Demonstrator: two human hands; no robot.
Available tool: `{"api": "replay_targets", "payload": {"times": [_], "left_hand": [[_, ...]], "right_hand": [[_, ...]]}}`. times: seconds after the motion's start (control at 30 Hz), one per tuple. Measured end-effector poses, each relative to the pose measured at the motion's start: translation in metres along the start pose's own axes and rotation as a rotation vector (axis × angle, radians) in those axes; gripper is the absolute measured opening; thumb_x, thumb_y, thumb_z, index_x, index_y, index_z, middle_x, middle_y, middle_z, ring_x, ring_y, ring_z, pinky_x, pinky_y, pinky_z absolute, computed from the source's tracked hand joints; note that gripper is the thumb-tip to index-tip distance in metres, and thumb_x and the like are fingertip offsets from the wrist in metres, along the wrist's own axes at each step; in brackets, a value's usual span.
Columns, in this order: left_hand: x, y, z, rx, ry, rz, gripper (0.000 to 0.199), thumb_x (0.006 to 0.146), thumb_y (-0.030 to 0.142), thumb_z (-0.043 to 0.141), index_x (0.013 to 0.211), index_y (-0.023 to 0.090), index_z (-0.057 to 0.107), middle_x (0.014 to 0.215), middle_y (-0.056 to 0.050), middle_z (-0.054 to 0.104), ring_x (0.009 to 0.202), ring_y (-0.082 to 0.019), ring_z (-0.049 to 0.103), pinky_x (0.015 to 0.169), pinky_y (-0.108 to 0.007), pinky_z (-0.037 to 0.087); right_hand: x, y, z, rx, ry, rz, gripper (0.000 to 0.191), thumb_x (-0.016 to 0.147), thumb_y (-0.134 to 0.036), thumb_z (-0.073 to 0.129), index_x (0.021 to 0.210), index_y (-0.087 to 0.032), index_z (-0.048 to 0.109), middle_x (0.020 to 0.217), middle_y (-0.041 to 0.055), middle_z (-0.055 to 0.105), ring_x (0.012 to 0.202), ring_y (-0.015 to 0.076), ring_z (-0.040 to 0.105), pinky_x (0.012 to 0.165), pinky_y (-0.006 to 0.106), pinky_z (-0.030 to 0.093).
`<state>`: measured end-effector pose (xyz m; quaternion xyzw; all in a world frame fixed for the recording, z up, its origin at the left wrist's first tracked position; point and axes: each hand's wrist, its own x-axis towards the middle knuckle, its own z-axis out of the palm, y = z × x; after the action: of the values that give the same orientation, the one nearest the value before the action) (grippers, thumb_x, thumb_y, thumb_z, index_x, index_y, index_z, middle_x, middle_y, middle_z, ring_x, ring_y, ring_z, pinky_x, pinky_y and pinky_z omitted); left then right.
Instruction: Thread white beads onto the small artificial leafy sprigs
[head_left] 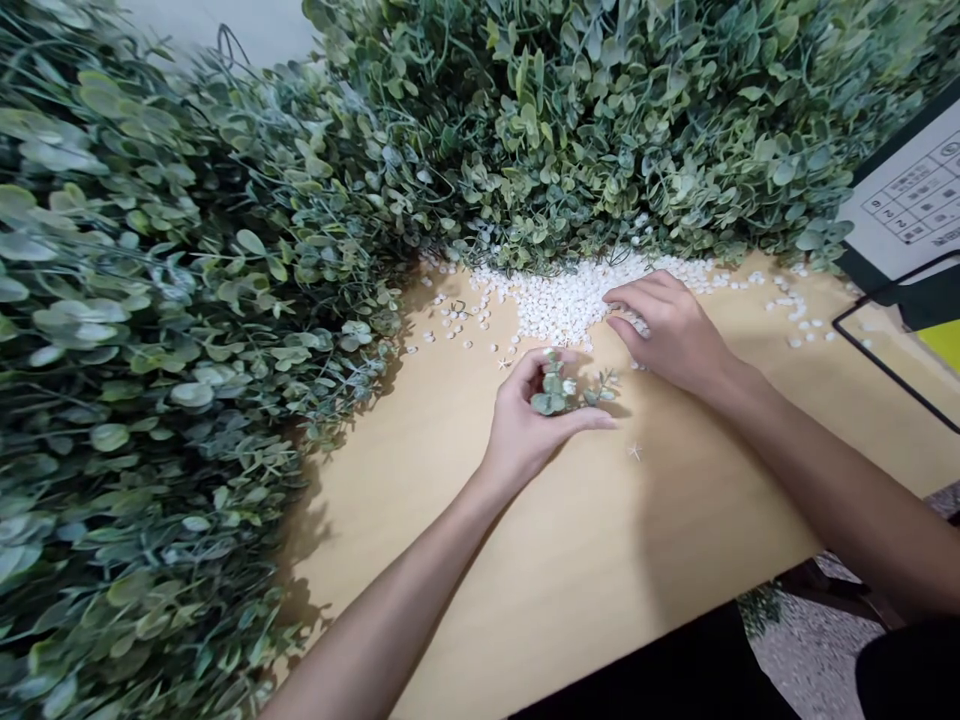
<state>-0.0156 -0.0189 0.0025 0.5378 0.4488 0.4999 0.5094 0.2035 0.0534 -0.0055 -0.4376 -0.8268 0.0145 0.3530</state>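
Observation:
My left hand curls around a small artificial leaf sprig, its thumb stretched out along the tabletop. Leaves show between thumb and fingers, and a thin leafy tip sticks out to the right. Beyond it spreads a pile of small white plastic pieces. Over the pile's right front edge is my right hand, thumb and fingers apart, with nothing visible gripped between them. A small pale star-shaped piece lies on the table just right of my left thumb. Another star-shaped piece is beyond my left hand.
Dense artificial foliage borders the wooden table on the left, with more foliage along the back. Loose white pieces are scattered at right. A box with a printed label and a black bar stand at the right edge.

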Motion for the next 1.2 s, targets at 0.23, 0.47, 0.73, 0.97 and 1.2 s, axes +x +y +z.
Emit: {"api": "replay_targets", "payload": {"times": [0.23,0.47,0.73,0.97,1.2], "left_hand": [[-0.002,-0.003,0.002,0.107,-0.085,0.117,0.05,0.069,0.034,0.098,0.074,0.021,0.049,0.087,-0.001,0.059,0.082,-0.017,0.058,0.074,-0.031,0.051],[-0.003,0.002,0.008,-0.149,0.021,0.034,0.048,0.081,0.032,0.089,0.078,0.021,0.042,0.093,-0.002,0.063,0.091,-0.018,0.07,0.089,-0.036,0.06],[-0.002,0.002,0.008,-0.19,0.082,0.011,0.048,0.075,0.029,0.093,0.082,0.021,0.047,0.091,0.001,0.064,0.08,-0.012,0.066,0.072,-0.026,0.059],[-0.003,0.004,0.004,0.009,0.117,-0.04,0.031,0.08,0.037,0.09,0.089,0.018,0.067,0.088,-0.003,0.067,0.081,-0.014,0.065,0.075,-0.025,0.054],[-0.004,-0.008,0.001,-0.052,0.142,-0.064,0.031,0.084,0.044,0.085,0.098,0.019,0.074,0.09,-0.004,0.067,0.083,-0.016,0.068,0.064,-0.023,0.05]], "right_hand": [[-0.002,0.003,0.004,-0.069,-0.054,-0.011,0.024,0.099,-0.011,0.057,0.111,-0.018,0.076,0.104,0.0109,0.08,0.102,0.031,0.064,0.095,0.045,0.05],[-0.001,0.0,0.002,-0.071,-0.068,0.003,0.028,0.099,-0.009,0.052,0.109,-0.02,0.076,0.104,0.0097,0.081,0.102,0.0299,0.063,0.095,0.044,0.047],[-0.001,-0.005,-0.002,-0.122,-0.062,0.048,0.027,0.101,-0.013,0.052,0.108,-0.021,0.076,0.101,0.0117,0.08,0.101,0.0329,0.062,0.093,0.048,0.046],[0.003,-0.005,-0.001,0.036,0.014,0.056,0.026,0.1,-0.01,0.051,0.102,-0.019,0.075,0.101,0.0109,0.079,0.096,0.0281,0.069,0.092,0.043,0.052],[0.007,-0.017,-0.005,0.417,0.111,0.178,0.016,0.094,-0.016,0.062,0.102,-0.022,0.075,0.1,0.006,0.077,0.089,0.0224,0.072,0.084,0.037,0.06]]}}
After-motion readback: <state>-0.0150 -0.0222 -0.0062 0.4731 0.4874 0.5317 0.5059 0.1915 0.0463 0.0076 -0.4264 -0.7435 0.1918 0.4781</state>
